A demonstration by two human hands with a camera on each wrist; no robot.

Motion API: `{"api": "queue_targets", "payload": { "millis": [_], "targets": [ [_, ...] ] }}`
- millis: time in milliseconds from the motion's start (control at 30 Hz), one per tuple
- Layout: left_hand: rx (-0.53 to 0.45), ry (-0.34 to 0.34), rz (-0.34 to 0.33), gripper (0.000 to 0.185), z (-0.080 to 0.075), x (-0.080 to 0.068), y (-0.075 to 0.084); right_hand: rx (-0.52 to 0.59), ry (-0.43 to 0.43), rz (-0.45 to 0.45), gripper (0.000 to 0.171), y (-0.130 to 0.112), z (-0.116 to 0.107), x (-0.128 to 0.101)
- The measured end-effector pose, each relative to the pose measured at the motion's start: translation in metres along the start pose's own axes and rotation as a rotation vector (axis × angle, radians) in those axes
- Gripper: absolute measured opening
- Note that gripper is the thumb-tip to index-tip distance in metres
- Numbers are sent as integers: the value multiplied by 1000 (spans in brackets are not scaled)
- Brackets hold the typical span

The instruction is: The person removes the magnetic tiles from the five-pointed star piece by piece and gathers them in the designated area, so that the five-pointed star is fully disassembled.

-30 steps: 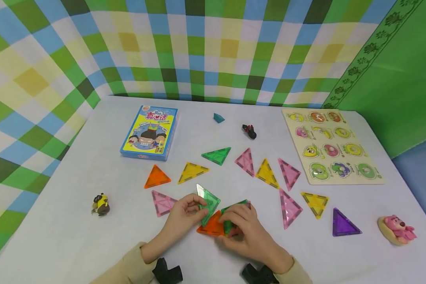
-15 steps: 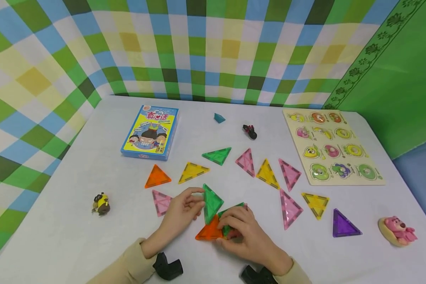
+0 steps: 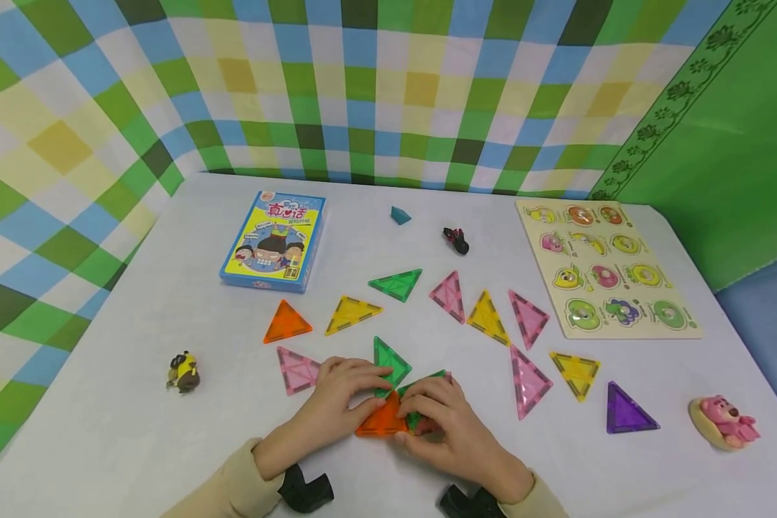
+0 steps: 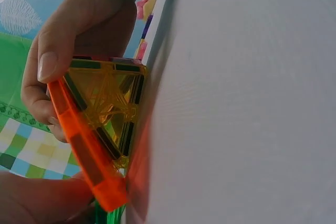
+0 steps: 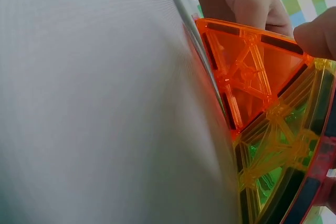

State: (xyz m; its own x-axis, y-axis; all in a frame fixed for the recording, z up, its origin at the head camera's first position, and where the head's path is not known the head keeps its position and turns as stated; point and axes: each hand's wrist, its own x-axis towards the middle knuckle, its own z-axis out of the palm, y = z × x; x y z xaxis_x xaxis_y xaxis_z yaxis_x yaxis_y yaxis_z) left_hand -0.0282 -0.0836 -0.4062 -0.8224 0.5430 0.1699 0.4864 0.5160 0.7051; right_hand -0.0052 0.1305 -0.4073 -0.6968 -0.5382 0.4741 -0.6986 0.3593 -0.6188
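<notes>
My right hand (image 3: 450, 432) grips a cluster of triangular magnetic tiles. Its orange tile (image 3: 383, 417) leans up at the front left, and a green tile (image 3: 435, 375) shows partly behind the fingers. In the right wrist view a yellow tile (image 5: 278, 145) joins the orange one along an edge, with the right thumb at their top corner. My left hand (image 3: 339, 396) holds another green tile (image 3: 391, 361) near its lower end, where it meets the orange tile; the left thumb lies beside the orange tile. My fingers hide part of the joints.
Loose triangle tiles lie around, among them an orange (image 3: 288, 322), a pink (image 3: 298, 369) and a purple one (image 3: 629, 410). Behind are a card box (image 3: 273, 241) and a fruit puzzle board (image 3: 609, 270). Small figures (image 3: 184, 372) stand at both sides.
The green tile in my left hand has swung down and right against the orange tile. My left fingers have shifted from its side onto its lower part. The right hand has barely moved.
</notes>
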Motion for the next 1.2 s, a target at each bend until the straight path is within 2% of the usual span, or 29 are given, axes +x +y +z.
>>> {"api": "queue_targets", "payload": {
  "millis": [233, 400, 467, 533, 667, 767, 867, 967, 1067, 1200],
  "targets": [
    [105, -14, -20, 41, 1, 1, -2, 0, 5, -4, 17, -1, 0, 1],
    [18, 88, -27, 34, 0, -1, -1, -25, 44, -8, 14, -1, 1, 2],
    [-37, 102, -51, 30, -1, -1, 1, -39, 64, -6, 13, -1, 1, 3],
    [-80, 55, -79, 31, -3, -3, 3, -46, 75, 12, 14, 0, 1, 4],
    [-157, -109, -114, 39, -6, -5, 8, -31, 74, 83, 15, -1, -1, 3],
    [-156, -177, -113, 44, -6, -6, 9, -6, 61, 130, 15, -2, -2, 2],
    [-128, -190, -104, 47, -6, -6, 9, 10, 57, 144, 16, -3, -2, 1],
    [-141, -165, -122, 40, -7, -6, 7, 11, 60, 148, 16, -3, -2, 1],
    [-203, -125, -175, 31, -11, -7, 3, 3, 56, 151, 16, -4, -3, 1],
    [-358, -132, -235, 25, -18, -8, -5, 15, 20, 137, 19, -4, -5, 1]
  ]
}}
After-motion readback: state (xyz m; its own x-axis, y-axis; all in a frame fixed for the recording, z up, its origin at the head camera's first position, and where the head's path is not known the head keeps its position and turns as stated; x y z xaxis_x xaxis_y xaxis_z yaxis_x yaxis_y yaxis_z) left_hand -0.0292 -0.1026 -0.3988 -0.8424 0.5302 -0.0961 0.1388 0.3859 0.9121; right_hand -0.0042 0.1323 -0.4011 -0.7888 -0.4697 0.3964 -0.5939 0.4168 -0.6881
